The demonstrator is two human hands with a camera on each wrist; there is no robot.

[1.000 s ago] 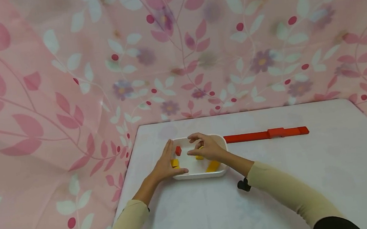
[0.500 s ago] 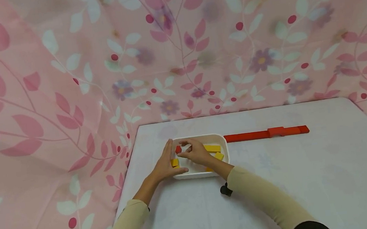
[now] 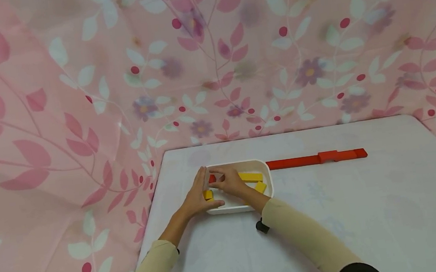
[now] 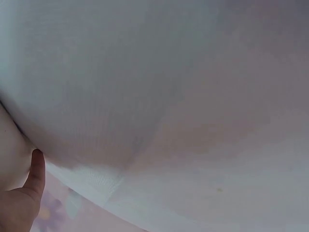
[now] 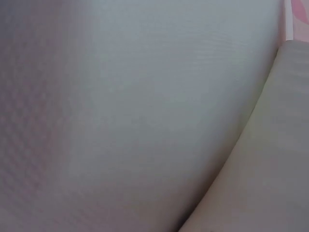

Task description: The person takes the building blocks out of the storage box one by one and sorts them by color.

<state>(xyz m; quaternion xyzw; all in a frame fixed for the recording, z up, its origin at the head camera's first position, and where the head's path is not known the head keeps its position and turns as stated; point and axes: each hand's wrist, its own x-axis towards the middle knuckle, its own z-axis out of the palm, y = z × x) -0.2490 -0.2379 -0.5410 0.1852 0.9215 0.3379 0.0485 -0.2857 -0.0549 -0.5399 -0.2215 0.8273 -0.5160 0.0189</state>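
Observation:
A white tray [image 3: 269, 179] holds a small red block [image 3: 212, 179] near its left end and several yellow blocks. My left hand [image 3: 195, 199] rests at the tray's left end, fingers straight along that side and thumb at the front rim; in the left wrist view one digit [image 4: 36, 171] touches a pale edge. My right hand [image 3: 231, 183] reaches into the tray, with thumb and index finger parted on either side of the red block. A yellow cube [image 3: 208, 194] sits close by the left palm. Longer yellow blocks [image 3: 251, 177] lie right of the right hand.
A long row of red pieces [image 3: 297, 162] extends rightward from the tray across the white-covered table [image 3: 371, 208]. A pink floral curtain [image 3: 210, 65] stands behind and at the left. The right wrist view shows mostly white cloth and a sleeve [image 5: 260, 179].
My right hand has moved left across the tray to the red block, uncovering yellow blocks on the right. My left hand has kept its place at the tray's left end.

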